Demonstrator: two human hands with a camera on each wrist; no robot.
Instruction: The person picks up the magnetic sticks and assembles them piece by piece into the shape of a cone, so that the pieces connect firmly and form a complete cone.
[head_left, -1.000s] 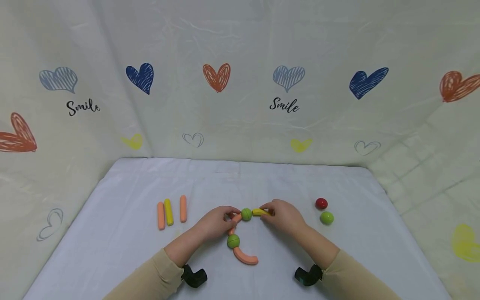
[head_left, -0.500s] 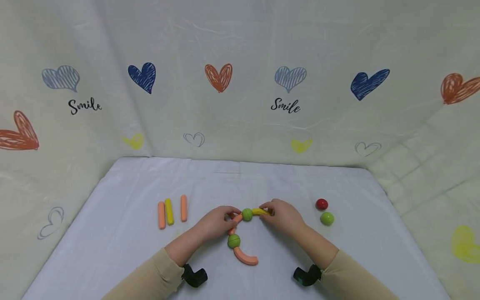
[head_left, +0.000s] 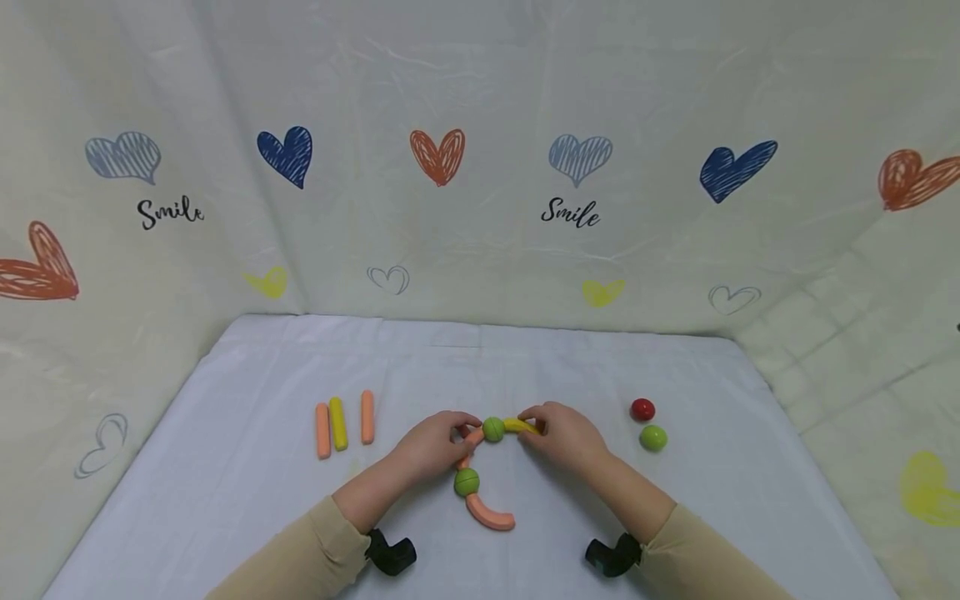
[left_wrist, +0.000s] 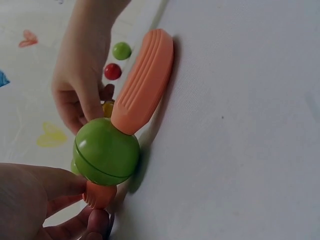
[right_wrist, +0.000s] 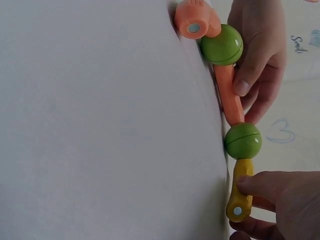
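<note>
A chain of magnetic building rods and balls curves across the middle of the table. Its lower end is a curved orange rod point(head_left: 491, 514), joined to a green ball point(head_left: 467, 482). From there an orange rod point(right_wrist: 230, 95) runs to a second green ball point(head_left: 493, 429), and my left hand point(head_left: 435, 446) pinches this rod between thumb and fingers. With thumb and fingers my right hand point(head_left: 567, 435) grips a yellow rod point(right_wrist: 243, 172), one end of which touches the second ball. The yellow rod's free end, seen in the right wrist view, shows a silvery round magnet.
Left of the chain lie two straight orange rods point(head_left: 322, 431) point(head_left: 367, 417) and a yellow rod point(head_left: 338, 424). A red ball point(head_left: 642, 409) and a light green ball point(head_left: 654, 437) sit at the right. White cloth point(head_left: 480, 358) covers the table, with a printed curtain point(head_left: 495, 242) behind.
My right hand has shifted the yellow rod slightly left, closing the small gap to the second green ball. My left hand keeps its grip in the same place.
</note>
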